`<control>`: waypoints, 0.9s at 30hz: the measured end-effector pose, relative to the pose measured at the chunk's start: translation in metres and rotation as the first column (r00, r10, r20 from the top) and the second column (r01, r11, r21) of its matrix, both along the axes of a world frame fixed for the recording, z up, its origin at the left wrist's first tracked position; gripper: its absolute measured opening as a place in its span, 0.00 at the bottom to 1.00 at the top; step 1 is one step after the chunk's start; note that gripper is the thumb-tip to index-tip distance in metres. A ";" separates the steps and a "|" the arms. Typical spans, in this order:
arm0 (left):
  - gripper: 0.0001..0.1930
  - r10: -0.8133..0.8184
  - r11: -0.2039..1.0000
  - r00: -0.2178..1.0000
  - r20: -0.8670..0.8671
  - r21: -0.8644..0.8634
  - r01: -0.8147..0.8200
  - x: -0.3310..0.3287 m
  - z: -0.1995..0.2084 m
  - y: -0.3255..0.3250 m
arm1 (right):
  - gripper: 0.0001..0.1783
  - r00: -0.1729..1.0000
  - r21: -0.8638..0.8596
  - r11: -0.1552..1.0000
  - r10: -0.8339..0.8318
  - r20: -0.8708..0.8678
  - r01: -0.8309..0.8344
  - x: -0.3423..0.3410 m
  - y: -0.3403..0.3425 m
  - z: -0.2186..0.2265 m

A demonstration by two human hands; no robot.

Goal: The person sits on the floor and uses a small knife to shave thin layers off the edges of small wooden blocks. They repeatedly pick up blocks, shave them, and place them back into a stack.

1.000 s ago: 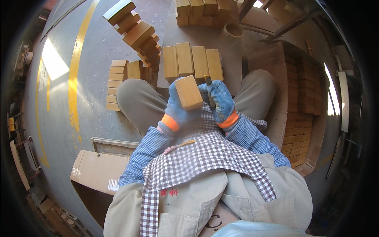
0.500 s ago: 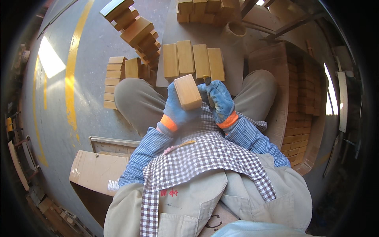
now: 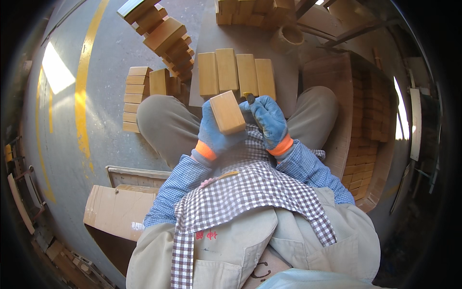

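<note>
My left hand (image 3: 211, 127), in a blue work glove with an orange cuff, is closed around a pale wooden block (image 3: 227, 113) held above my lap. One broad face and one end of the block show. My right hand (image 3: 270, 120), gloved the same way, grips a slim dark tool with a yellow tip (image 3: 249, 98); its exact kind is unclear. The tool stands upright just right of the block, apart from its visible faces. Beyond my hands, several yellowish wooden blocks (image 3: 227, 71) stand in a row on a flat grey-brown board (image 3: 284, 62).
Stacked blocks (image 3: 166, 36) rise beyond my left knee, with a lower stack (image 3: 137, 98) beside it. More blocks (image 3: 250, 12) lie at the board's far end, near a round container (image 3: 288, 38). A block-filled carton (image 3: 337, 111) stands right; an opened carton (image 3: 120, 207) stands left.
The tool's tip has moved slightly left toward the block and tilts more. The right hand has turned a little; the left hand still holds the block in nearly the same place.
</note>
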State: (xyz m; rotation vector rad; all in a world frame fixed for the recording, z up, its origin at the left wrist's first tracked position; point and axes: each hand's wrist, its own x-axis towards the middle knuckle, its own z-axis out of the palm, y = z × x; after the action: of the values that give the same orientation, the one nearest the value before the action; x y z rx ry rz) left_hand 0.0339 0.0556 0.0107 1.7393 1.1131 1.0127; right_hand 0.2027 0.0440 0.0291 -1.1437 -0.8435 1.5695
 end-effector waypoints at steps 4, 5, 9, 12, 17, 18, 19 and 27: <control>0.37 -0.057 0.988 0.996 -0.070 0.142 0.067 -0.003 0.007 0.005 | 0.09 1.000 -0.044 0.999 -0.003 -0.012 0.002 0.001 0.008 0.008; 0.37 -0.037 0.989 0.996 -0.078 0.142 0.048 -0.003 0.007 0.006 | 0.09 0.999 -0.059 0.998 -0.010 -0.034 0.008 0.001 0.009 0.011; 0.39 0.054 0.995 0.996 -0.074 0.083 -0.048 -0.003 -0.002 0.003 | 0.09 0.991 0.021 0.999 0.039 0.129 -0.042 0.003 0.016 0.023; 0.42 0.060 0.993 0.994 -0.086 0.108 -0.051 -0.005 -0.010 0.002 | 0.12 0.943 0.259 0.960 0.017 0.334 -0.109 0.005 0.026 0.030; 0.42 0.014 1.000 1.000 0.012 -0.006 -0.014 -0.007 -0.011 0.002 | 0.15 0.769 0.539 0.770 -0.100 0.631 -0.341 0.007 0.042 0.038; 0.42 0.017 1.000 0.999 0.036 -0.015 -0.016 -0.007 -0.010 0.002 | 0.15 0.730 0.545 0.743 -0.113 0.674 -0.388 0.007 0.044 0.040; 0.41 0.020 1.000 0.998 0.060 -0.025 -0.018 -0.007 -0.010 0.001 | 0.15 0.687 0.547 0.715 -0.128 0.715 -0.436 0.007 0.046 0.042; 0.42 0.017 0.997 0.987 0.161 -0.070 -0.006 -0.006 -0.014 0.002 | 0.13 0.349 0.456 0.583 -0.294 0.890 -0.673 0.003 0.050 0.060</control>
State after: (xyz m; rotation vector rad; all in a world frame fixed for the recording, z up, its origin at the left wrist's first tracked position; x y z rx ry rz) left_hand 0.0279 0.0578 -0.0031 1.5677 1.0439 1.0887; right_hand 0.2053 0.0936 0.0895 -1.1471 -2.3198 0.2803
